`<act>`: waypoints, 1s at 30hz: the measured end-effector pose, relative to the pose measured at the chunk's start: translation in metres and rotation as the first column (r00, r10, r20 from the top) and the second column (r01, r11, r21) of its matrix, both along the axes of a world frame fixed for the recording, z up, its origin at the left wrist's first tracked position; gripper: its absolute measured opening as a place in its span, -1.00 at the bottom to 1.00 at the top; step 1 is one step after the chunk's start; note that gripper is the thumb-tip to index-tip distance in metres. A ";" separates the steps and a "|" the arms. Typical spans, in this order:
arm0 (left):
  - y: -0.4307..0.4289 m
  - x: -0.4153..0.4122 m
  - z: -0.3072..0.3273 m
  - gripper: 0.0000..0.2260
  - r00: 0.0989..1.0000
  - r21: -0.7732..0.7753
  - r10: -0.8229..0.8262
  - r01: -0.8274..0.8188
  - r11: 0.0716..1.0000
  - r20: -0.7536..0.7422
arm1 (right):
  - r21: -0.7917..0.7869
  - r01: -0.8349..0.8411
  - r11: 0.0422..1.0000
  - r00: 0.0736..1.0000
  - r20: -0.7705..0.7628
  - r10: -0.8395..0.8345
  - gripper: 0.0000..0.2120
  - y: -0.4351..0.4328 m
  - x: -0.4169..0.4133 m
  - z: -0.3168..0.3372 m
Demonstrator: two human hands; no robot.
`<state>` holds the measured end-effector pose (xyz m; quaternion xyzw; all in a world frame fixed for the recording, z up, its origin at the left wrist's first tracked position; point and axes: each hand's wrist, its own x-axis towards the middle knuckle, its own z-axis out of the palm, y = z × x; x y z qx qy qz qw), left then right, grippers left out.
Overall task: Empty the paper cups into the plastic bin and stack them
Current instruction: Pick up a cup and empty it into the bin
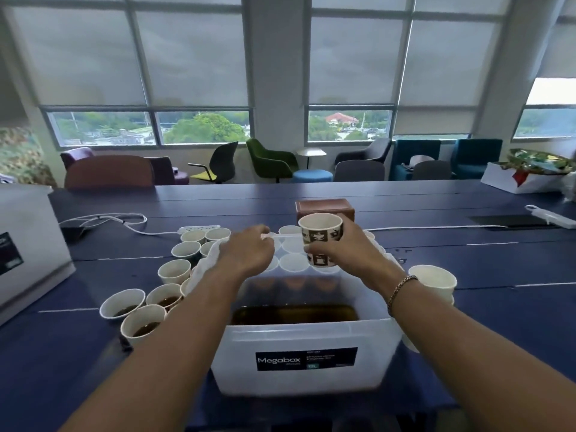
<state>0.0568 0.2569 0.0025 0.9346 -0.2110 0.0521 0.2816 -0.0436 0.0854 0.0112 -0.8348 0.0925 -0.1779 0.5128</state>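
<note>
The fingers of the right hand [346, 247] are clamped around a patterned paper cup [321, 233], thumb on its near side, holding it upright with its mouth tipped slightly toward the camera. The cup hangs above the far rim of the plastic bin [299, 338]. A chain bracelet [400, 288] circles that wrist.

The left hand [249, 251] is seen from the back, its fingers bent and close together at the bin's far rim; whether they clasp the rim cannot be told.

The translucent bin sits near the front edge of the blue table [498, 322], with brown liquid pooled in its bottom. To its left stands a cluster of open cups [146, 319], several holding brown liquid. More cups [293, 263] stand just beyond its far wall. A stack of white cups [433, 279] rises just right of the bin. A brown box [324, 207] sits farther back, and a white power strip [199, 228] lies far left of it.
</note>
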 end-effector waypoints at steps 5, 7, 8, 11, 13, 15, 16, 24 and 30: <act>0.000 -0.005 -0.007 -0.55 0.999 0.237 -0.046 0.039 0.971 0.023 | -0.084 0.029 0.996 1.000 0.005 -0.029 -0.35 -0.008 -0.001 -0.008; 0.003 -0.004 -0.007 -0.53 0.999 0.282 -0.051 0.043 0.958 0.020 | -0.172 0.038 0.984 0.999 0.000 -0.039 -0.33 -0.010 -0.002 -0.010; 0.005 -0.003 -0.007 -0.53 0.998 0.287 -0.057 0.051 0.956 0.012 | -0.217 0.042 0.975 0.999 -0.007 -0.045 -0.32 -0.011 -0.002 -0.012; 0.007 -0.002 -0.008 -0.53 0.999 0.303 -0.055 0.052 0.952 -0.001 | -0.330 0.065 0.942 0.997 -0.008 -0.072 -0.33 -0.015 -0.002 -0.017; 0.006 -0.003 -0.009 -0.54 0.999 0.312 -0.050 0.046 0.949 0.003 | -0.374 0.059 0.926 0.997 -0.021 -0.072 -0.32 -0.017 -0.003 -0.020; 0.006 -0.004 -0.009 -0.54 0.999 0.316 -0.044 0.038 0.948 0.014 | -0.400 0.045 0.915 0.998 -0.028 -0.062 -0.32 -0.017 -0.004 -0.022; 0.006 -0.005 -0.009 -0.54 0.999 0.318 -0.044 0.036 0.948 0.017 | -0.414 0.043 0.909 0.998 -0.030 -0.060 -0.32 -0.018 -0.005 -0.022; 0.007 -0.005 -0.010 -0.53 0.999 0.344 -0.052 0.043 0.938 0.016 | -0.482 0.016 0.876 0.995 -0.081 -0.063 -0.34 -0.020 -0.004 -0.022; 0.006 -0.005 -0.010 -0.53 0.999 0.354 -0.050 0.041 0.934 0.015 | -0.534 0.011 0.845 0.993 -0.095 -0.073 -0.32 -0.021 -0.002 -0.024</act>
